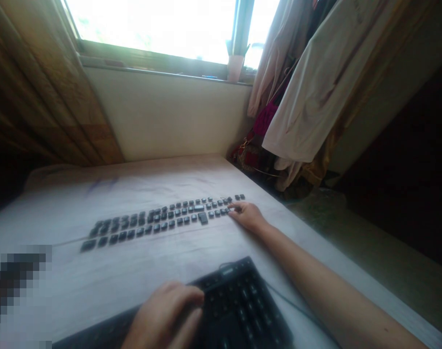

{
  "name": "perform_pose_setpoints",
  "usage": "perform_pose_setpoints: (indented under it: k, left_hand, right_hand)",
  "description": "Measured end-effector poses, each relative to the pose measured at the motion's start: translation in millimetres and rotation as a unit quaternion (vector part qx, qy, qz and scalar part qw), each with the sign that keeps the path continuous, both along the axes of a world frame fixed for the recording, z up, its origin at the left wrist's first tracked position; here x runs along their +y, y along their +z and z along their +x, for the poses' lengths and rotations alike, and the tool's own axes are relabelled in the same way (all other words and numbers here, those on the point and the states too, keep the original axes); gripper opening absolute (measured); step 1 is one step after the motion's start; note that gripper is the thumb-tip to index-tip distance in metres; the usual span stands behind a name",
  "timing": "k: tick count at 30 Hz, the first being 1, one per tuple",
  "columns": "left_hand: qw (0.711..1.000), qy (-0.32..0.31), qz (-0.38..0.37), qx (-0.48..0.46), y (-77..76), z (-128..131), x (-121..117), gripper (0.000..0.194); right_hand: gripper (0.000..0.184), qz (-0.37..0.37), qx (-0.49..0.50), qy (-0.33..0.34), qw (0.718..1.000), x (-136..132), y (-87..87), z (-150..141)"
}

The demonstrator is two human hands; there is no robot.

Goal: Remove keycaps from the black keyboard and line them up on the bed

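A black keyboard (238, 300) lies at the bottom, its right part with bare key positions and blurred detail. My left hand (166, 312) is over its middle, fingers curled round the body; the fingertips are partly hidden. Further off, black loose keycaps (164, 226) stand in long rows on the pale sheet. My right hand (247, 216) reaches to the right end of these rows, thumb and forefinger closed at a small keycap (227, 211). An L-shaped keycap (203, 217) and a wide keycap (199, 208) sit left of that hand.
The pale sheet (151, 271) covers a flat surface reaching to the wall under the window. A cable (297, 306) runs from the keyboard beneath my right forearm. Clothes (311, 106) hang at the right; a curtain (57, 87) hangs at the left. A pot (235, 68) stands on the sill.
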State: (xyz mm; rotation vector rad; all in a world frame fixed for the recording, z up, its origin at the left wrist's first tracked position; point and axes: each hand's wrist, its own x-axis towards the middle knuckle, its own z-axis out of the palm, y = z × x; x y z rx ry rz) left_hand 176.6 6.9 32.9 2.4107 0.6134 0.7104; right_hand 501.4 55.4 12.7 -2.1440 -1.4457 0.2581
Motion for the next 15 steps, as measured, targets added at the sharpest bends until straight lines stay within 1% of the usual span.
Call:
perform_pose_setpoints:
  k: [9,15]
  left_hand:
    - [1.000,-0.005,0.000,0.002,-3.1,-0.7,0.0,0.017]
    - [1.000,-0.010,0.004,0.015,-3.9,-1.4,2.3,0.017]
  right_hand:
    - [0.031,-0.007,-0.015,0.001,1.000,-1.2,0.3,-0.7]
    - [0.034,-0.006,-0.027,0.008,1.000,-2.1,7.1,4.5]
